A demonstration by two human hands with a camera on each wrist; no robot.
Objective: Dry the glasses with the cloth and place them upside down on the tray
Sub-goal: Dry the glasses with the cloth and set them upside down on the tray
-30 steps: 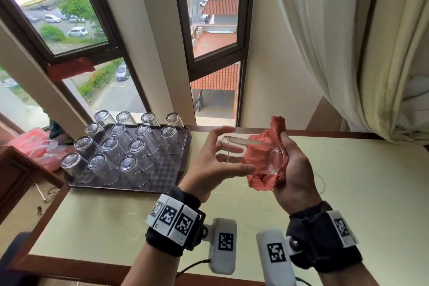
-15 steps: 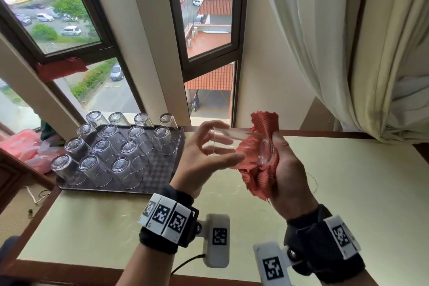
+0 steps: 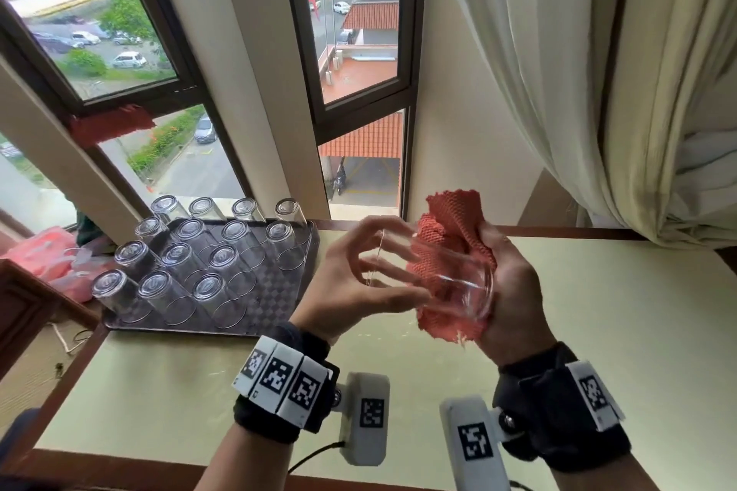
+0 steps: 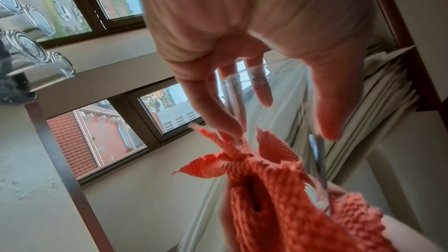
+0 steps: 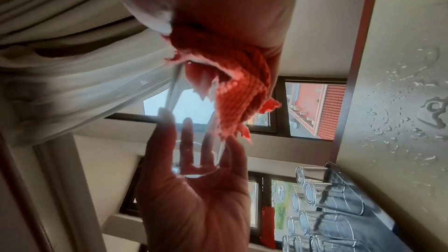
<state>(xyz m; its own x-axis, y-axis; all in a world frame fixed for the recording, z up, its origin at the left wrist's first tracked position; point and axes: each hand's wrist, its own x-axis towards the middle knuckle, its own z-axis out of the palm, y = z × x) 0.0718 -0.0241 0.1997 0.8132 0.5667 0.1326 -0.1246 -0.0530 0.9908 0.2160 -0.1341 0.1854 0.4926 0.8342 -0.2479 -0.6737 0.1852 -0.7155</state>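
Observation:
A clear glass [image 3: 446,279] lies on its side in the air above the table, between both hands. My left hand [image 3: 379,271] holds its open rim with curled fingertips [image 4: 264,95]. My right hand [image 3: 510,287] grips a red knitted cloth [image 3: 450,227] wrapped round the glass's base, with one corner of the cloth sticking up. The right wrist view shows the glass [image 5: 194,141] running from the cloth [image 5: 242,76] to the left palm [image 5: 198,202]. Several glasses [image 3: 211,287] stand upside down on the dark checkered tray [image 3: 275,311] at the left.
The pale green table [image 3: 598,331] has a brown edge and water drops [image 5: 400,122] on it. Windows and a cream curtain [image 3: 558,72] rise behind it. A pink bag [image 3: 44,255] lies left of the tray, and a red rag [image 3: 107,124] hangs on the window frame.
Both hands stay at about the same spot over the table. The cloth has shifted round the glass's base, and a corner of it now stands up higher.

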